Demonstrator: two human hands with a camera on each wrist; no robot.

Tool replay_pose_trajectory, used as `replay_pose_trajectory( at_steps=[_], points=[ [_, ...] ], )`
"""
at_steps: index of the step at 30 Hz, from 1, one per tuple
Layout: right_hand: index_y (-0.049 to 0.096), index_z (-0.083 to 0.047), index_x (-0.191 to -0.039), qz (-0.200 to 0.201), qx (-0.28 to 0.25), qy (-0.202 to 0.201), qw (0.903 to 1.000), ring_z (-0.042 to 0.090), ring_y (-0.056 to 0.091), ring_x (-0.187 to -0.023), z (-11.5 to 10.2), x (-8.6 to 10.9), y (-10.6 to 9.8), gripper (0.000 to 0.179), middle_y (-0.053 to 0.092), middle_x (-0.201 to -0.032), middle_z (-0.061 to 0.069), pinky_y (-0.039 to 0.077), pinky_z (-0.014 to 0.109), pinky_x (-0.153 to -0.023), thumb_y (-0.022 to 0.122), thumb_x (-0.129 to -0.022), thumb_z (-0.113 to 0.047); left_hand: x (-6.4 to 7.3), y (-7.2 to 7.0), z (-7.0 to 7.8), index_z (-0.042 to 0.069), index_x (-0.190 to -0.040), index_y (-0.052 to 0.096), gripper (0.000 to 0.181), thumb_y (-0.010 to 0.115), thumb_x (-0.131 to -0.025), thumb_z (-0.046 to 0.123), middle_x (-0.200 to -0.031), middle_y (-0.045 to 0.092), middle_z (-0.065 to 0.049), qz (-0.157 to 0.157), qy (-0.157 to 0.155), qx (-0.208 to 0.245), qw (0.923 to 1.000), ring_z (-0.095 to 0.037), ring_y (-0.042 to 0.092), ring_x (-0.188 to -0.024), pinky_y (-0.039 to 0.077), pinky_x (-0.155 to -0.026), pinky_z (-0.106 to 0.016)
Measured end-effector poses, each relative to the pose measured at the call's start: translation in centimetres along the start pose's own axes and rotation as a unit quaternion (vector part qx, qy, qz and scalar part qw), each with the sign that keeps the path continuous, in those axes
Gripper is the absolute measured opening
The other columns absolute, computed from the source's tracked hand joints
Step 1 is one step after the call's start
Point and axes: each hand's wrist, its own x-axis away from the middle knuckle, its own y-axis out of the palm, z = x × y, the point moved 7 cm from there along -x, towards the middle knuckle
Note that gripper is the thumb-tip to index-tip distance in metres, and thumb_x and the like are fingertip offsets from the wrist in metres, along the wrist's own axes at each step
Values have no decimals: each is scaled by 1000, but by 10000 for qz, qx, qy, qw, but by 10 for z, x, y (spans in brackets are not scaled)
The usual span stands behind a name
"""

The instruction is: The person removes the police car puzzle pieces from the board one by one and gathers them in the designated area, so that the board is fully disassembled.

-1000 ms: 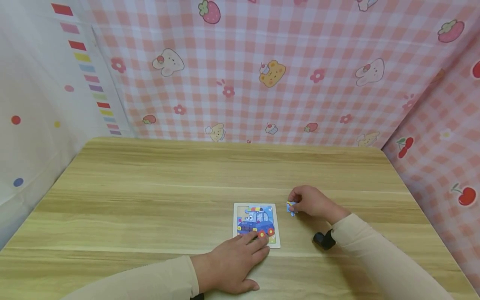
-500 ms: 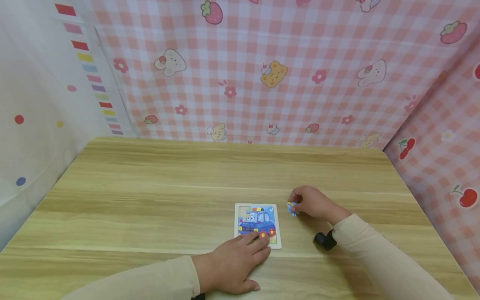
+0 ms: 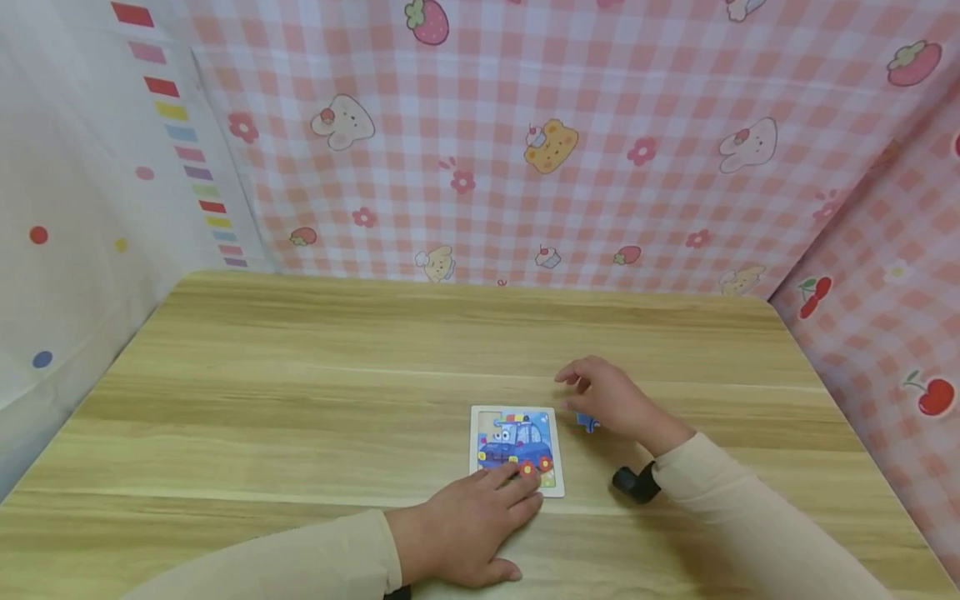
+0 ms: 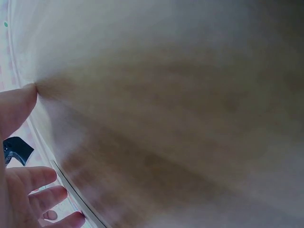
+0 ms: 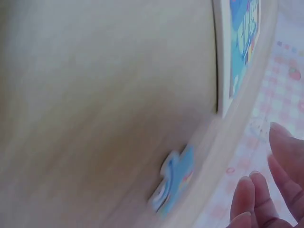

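Note:
A square jigsaw puzzle with a blue cartoon car in a pale frame lies on the table, and bare board shows at its upper left corner. My left hand rests palm down with straight fingers over the puzzle's lower edge. To the right of the frame a blue puzzle piece lies on the table, partly covered by my right hand. In the right wrist view the puzzle piece is apart from the right hand's fingers, which are loosely bent and hold nothing.
The wooden table runs back to a pink checked curtain. A white curtain hangs at the left. A black wrist-worn device sits under the right sleeve.
My right hand has let go of the puzzle piece and moved slightly up and left, fingers spreading. The piece stays on the table. My left hand has kept its place on the puzzle.

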Motion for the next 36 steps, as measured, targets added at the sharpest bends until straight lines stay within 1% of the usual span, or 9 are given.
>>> replay_pose_trajectory(
  at_steps=[3,8,11,14,17,21,26,32,36],
  points=[
    [66,-1,-113,7,-83,0,10000,26,57,-96,-7,0,4,27,60,-111,14,50,37,-78,70,-87,-7,1,-1,0,15,-142,46,71,50,-89,63,-148,41,-2,-12,11,17,10000,-27,39,-135,40,-106,-35],
    [66,-1,-113,-73,-144,-41,9999,28,57,-99,-17,-2,13,29,61,-112,14,51,39,-80,72,-85,-7,0,0,-1,15,-143,45,71,50,-90,62,-149,40,-2,-68,50,119,9999,-27,38,-136,39,-106,-36],
    [66,-2,-113,-181,-103,-73,9998,28,57,-100,-22,-3,20,29,61,-114,13,50,41,-85,72,-85,-7,0,1,-2,16,-143,45,71,50,-90,62,-149,39,-2,-98,63,161,9998,-27,38,-136,39,-107,-35],
    [65,-2,-113,-300,-102,-96,9995,28,57,-103,-27,-4,26,28,61,-115,11,49,43,-90,71,-86,-6,0,0,-1,15,-142,46,71,50,-89,62,-148,41,-2,-15,74,61,10000,-27,39,-135,39,-106,-35],
    [66,-3,-113,-397,-29,-121,9991,26,58,-102,-31,-5,31,27,62,-113,10,49,44,-91,71,-86,-7,0,-1,0,15,-140,47,71,51,-89,63,-146,43,-2,109,77,-69,9999,-27,41,-133,40,-105,-34],
    [67,-4,-111,-493,191,-116,9985,22,57,-98,-35,-7,38,27,63,-108,7,49,41,-90,72,-85,-8,0,-1,0,15,-139,48,71,51,-88,64,-145,44,-2,206,78,-188,9996,-27,42,-133,40,-105,-34],
    [68,-6,-110,-550,278,-31,9981,19,57,-94,-37,-9,44,28,63,-104,3,49,39,-89,74,-83,-8,0,-1,1,15,-139,48,71,51,-88,64,-145,44,-2,206,72,-216,9995,-26,42,-132,40,-105,-33],
    [68,-5,-108,-631,463,-175,9968,17,55,-86,-42,-11,49,27,63,-98,2,49,36,-84,75,-82,-8,-1,0,0,15,-140,48,71,50,-88,64,-145,43,-2,180,70,-249,9995,-26,42,-132,40,-105,-33],
    [69,-5,-107,-695,614,-170,9955,17,57,-89,-44,-13,52,27,64,-98,2,49,37,-87,76,-82,-8,-1,0,1,15,-139,48,71,51,-88,64,-145,44,-2,215,80,-276,9994,-26,42,-132,41,-104,-33]
  ],
)
